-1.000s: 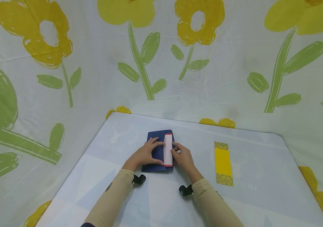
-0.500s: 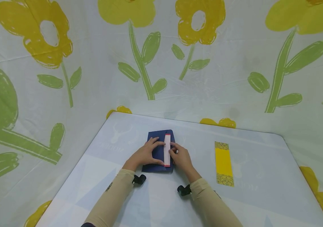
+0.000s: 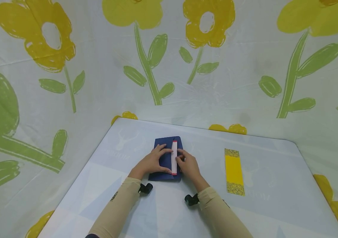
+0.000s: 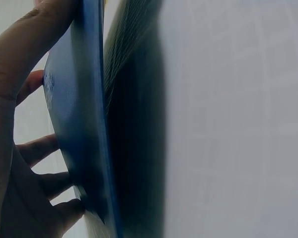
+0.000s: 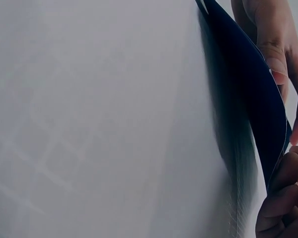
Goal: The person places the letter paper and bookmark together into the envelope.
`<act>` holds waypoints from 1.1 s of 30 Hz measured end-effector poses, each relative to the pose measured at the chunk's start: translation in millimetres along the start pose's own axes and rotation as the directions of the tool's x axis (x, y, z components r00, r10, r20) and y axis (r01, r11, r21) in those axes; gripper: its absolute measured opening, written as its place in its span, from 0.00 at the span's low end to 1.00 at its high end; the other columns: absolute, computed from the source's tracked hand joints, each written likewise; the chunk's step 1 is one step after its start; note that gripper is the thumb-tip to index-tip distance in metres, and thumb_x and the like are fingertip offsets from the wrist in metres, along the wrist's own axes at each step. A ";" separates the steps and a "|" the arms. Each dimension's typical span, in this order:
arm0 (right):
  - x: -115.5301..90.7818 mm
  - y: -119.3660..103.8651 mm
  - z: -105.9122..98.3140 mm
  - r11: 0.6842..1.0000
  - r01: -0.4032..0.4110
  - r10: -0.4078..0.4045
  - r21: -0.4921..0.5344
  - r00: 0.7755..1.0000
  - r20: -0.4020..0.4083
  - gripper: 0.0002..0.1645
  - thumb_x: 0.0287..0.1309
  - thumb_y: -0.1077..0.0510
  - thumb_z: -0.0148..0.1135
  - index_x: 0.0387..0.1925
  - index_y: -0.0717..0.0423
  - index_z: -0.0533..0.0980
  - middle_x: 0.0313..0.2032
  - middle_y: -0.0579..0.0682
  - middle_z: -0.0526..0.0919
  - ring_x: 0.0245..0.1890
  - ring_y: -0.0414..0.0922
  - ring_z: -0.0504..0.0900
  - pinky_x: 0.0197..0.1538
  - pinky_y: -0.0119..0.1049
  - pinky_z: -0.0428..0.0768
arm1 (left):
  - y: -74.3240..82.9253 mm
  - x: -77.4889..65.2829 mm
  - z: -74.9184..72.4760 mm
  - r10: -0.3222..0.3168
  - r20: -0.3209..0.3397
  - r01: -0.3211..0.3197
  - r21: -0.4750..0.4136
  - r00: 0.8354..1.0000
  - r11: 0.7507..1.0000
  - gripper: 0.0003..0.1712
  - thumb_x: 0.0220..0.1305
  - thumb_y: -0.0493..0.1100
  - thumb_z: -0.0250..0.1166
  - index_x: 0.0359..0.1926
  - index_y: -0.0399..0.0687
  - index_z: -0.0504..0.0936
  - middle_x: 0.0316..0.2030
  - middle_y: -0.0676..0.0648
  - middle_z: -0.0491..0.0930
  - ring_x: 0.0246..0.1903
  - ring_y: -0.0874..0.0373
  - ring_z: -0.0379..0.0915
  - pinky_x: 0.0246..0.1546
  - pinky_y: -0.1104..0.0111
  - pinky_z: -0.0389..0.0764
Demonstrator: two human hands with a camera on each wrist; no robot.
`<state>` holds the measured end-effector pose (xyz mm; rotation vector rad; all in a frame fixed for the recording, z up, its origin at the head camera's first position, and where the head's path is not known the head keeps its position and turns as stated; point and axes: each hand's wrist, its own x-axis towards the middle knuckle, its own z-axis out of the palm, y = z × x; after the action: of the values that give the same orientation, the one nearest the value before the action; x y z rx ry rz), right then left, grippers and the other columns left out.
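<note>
A dark blue paper folder (image 3: 165, 158) lies on the table in the head view, a narrow whitish paper strip (image 3: 174, 158) with red ends along its right part. My left hand (image 3: 154, 160) has its fingers spread over the folder, index fingertip and thumb tip pressing at the strip's left edge. My right hand (image 3: 188, 164) pinches the strip's right edge with curled fingers. In the left wrist view the folder (image 4: 84, 109) is seen edge-on beside the left hand's fingers. The right wrist view shows the folder (image 5: 258, 94) bowed, with curled right fingers (image 5: 283, 193) at its lower edge.
A yellow paper strip (image 3: 234, 170) with patterned ends lies on the pale table (image 3: 270, 211), right of the right hand. Behind the table hangs a flower-printed curtain (image 3: 234, 79). A small black wrist camera (image 3: 146, 188) sits on the left sleeve, another black camera (image 3: 191, 199) on the right.
The right hand has moved slightly left along with the strip's right edge. The whitish strip looks narrower, and more blue shows to its right. The left hand has stayed in place.
</note>
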<state>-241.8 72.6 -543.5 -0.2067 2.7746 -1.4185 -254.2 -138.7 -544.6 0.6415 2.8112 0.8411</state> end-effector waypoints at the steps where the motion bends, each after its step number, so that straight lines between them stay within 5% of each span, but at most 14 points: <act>1: -0.3 0.2 -0.2 1.000 -0.004 0.004 0.000 1.000 -0.003 0.27 0.69 0.55 0.62 0.67 0.54 0.74 0.37 0.48 0.83 0.18 0.40 0.76 0.24 0.35 0.77 | 0.0 -0.1 0.2 0.001 -0.001 -0.001 0.002 1.000 1.000 0.53 0.45 0.73 0.76 0.72 0.71 0.68 0.79 0.45 0.52 0.78 0.38 0.41 0.67 0.36 0.62; 33: 2.0 -5.5 1.6 1.000 0.014 -0.013 -0.016 0.999 0.042 0.25 0.68 0.57 0.63 0.64 0.56 0.77 0.34 0.47 0.83 0.17 0.40 0.76 0.22 0.34 0.77 | -1.7 0.2 0.0 -0.003 0.016 0.003 -0.004 1.000 1.000 0.53 0.47 0.72 0.76 0.73 0.73 0.66 0.80 0.46 0.50 0.79 0.39 0.39 0.68 0.37 0.61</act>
<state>-243.0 67.9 -539.9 -0.2524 2.7576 -1.3778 -254.9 -139.9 -545.5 0.6407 2.7951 0.8365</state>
